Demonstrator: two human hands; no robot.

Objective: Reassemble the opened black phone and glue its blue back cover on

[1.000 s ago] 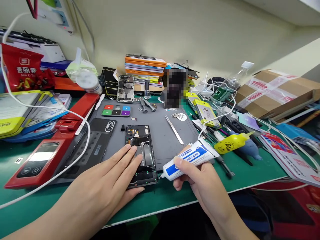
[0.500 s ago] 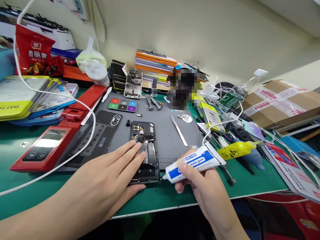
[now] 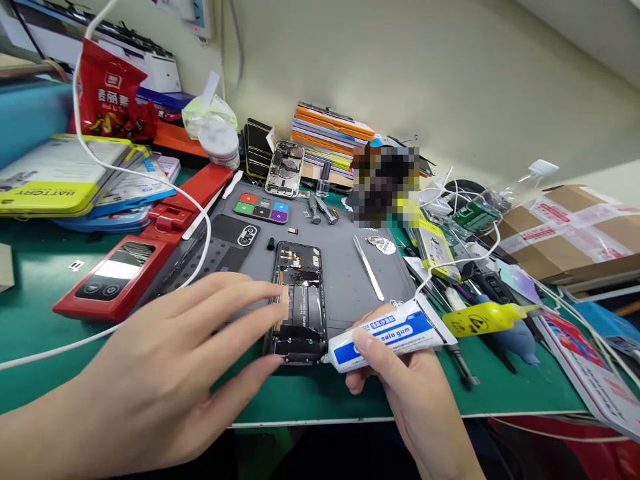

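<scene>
An opened phone (image 3: pixel 305 310) lies on the grey work mat (image 3: pixel 345 287) with its battery and inner parts showing. My right hand (image 3: pixel 400 373) is closed around a white and blue glue tube (image 3: pixel 395 337). The tube's nozzle points left, at the phone's lower right corner; I cannot tell whether it touches. Over the phone's left side, my left hand (image 3: pixel 185 360) has its fingers apart and holds nothing. A detached phone back cover (image 3: pixel 225 243) with a camera opening lies left of the phone. A small black cap (image 3: pixel 271 244) stands by the phone's top left corner.
Tweezers (image 3: pixel 369 270) lie right of the phone. A red device (image 3: pixel 113 277) and white cable (image 3: pixel 205 233) are at left. A yellow bottle (image 3: pixel 483 320), tools and a cardboard box (image 3: pixel 570 227) crowd the right. Another opened phone (image 3: pixel 285 169) leans at the back.
My left hand has lifted off the phone and moved left, its fingers spreading. The tube stays at the phone's lower right corner. The whole view has shifted slightly.
</scene>
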